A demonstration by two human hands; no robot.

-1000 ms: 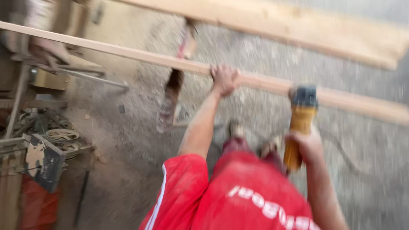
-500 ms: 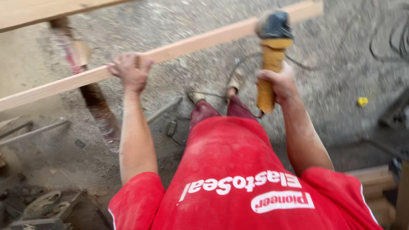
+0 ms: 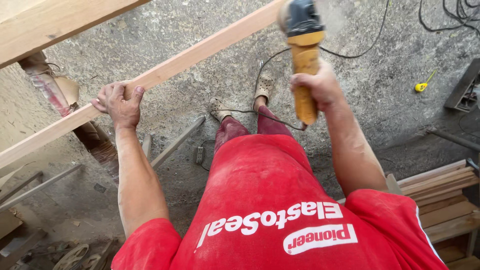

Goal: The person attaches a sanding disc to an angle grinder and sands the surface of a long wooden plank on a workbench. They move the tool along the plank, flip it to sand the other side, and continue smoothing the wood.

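- The long wooden batten [image 3: 170, 70] is taken as landmark; it is seen running diagonally from lower left to upper right across the head view, raised above the concrete floor [image 3: 380, 65]; what it is propped on is not shown.
- The left hand [image 3: 119, 102] is laid on the batten's near edge, approx. at mid-length; fingers are curled over the top, thumb pressed on the near face; the hand is clenched on the wood.
- The right hand [image 3: 317, 87] is wrapped tight round the yellow handle of an angle grinder [image 3: 302, 45]; the grinder's dark head is held at the batten's upper-right stretch, right at or just above the wood; contact cannot be told, as the head is blurred.
- Vs. 1.0 s ago: the batten was then crossed the other way in view, so the view has been swung round; the left-hand grip has been kept throughout.
- Vs. 0.5 s ago: the grinder head has been kept at the same upper-right stretch of the batten; judged: the tool is being applied or about to be applied there, w/ the wood steadied by the left hand.
- A black power cord [image 3: 260, 117] is trailed below the batten, past the feet in sandals [image 3: 240, 97].
- A wider plank [image 3: 55, 25] is seen above the batten, top left.
- A yellow tape measure [image 3: 421, 86] is left on the floor, well right of the batten; stacked timber [image 3: 440, 200] is seen far below it, bottom right.
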